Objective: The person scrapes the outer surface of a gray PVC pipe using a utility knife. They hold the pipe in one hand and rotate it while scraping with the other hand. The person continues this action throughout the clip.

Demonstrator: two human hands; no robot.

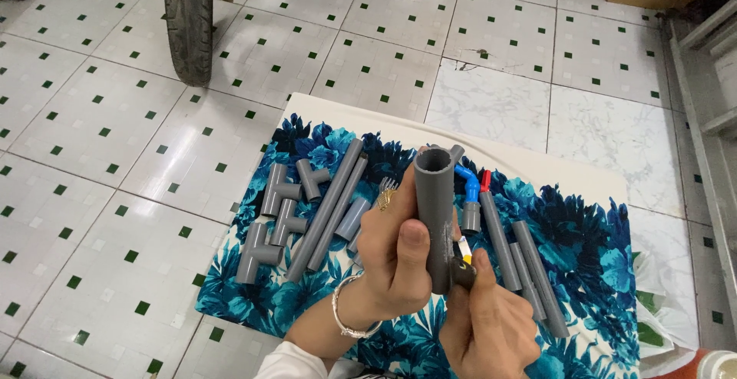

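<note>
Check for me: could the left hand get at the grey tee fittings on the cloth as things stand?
Probably not at once: the left hand is wrapped around the upright grey pipe. The tee fittings lie uncovered to its left.

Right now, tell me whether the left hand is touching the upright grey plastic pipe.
Touching. The head view shows the left hand wrapped around the upright grey plastic pipe, its thumb pressed flat against the pipe's front.
</note>
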